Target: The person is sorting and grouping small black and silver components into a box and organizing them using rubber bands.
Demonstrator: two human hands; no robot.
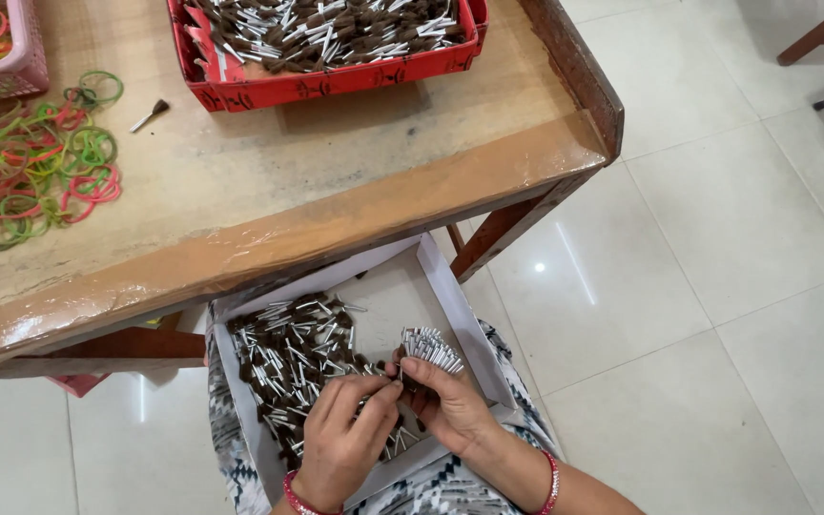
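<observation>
A white cardboard box lid (pixel 450 296) rests on my lap, under the table edge, holding several small brown-tipped brushes with silver metal handles (pixel 288 353). My right hand (pixel 450 405) grips a fanned bundle of these brushes (pixel 431 348), metal ends pointing up. My left hand (pixel 340 439) is beside it, fingertips pinching a single brush over the pile and touching the right hand's fingers. Both wrists wear red bangles.
A wooden table (pixel 336 205) is in front of me with a red tray (pixel 336 84) full of the same brushes, a heap of coloured rubber bands (pixel 35 172), a pink basket (pixel 11 67) and one loose brush (pixel 150 114). White tiled floor (pixel 717 248) lies to the right.
</observation>
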